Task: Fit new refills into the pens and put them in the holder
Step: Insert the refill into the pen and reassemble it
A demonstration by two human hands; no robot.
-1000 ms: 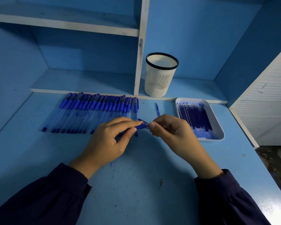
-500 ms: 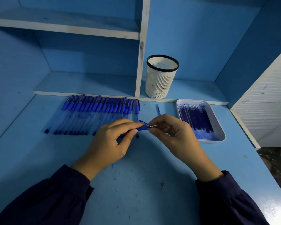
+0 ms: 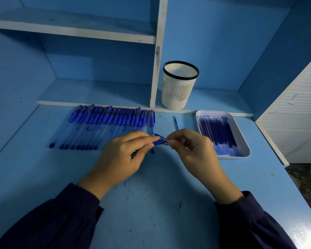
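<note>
My left hand [image 3: 123, 158] grips a blue pen [image 3: 159, 142] by its barrel, tip end pointing right. My right hand [image 3: 192, 150] pinches the small metal tip at that end with thumb and forefinger. A row of several blue capped pens [image 3: 104, 126] lies on the desk behind my left hand. A white tray [image 3: 244, 141] at the right holds several dark blue refills [image 3: 217, 132]. The white slotted pen holder [image 3: 179, 85] with a black rim stands on the low shelf behind, with no pens showing in it.
One loose blue refill or pen part [image 3: 175, 122] lies between the pen row and the tray. A white shelf divider [image 3: 156, 60] rises left of the holder. The blue desk's right edge [image 3: 294, 187] drops off beside a white slatted panel [image 3: 298, 115].
My right hand's pinch has closed in on the pen's tip end; at half a second ago a short silver tip showed between the hands. Both hands stay in place.
</note>
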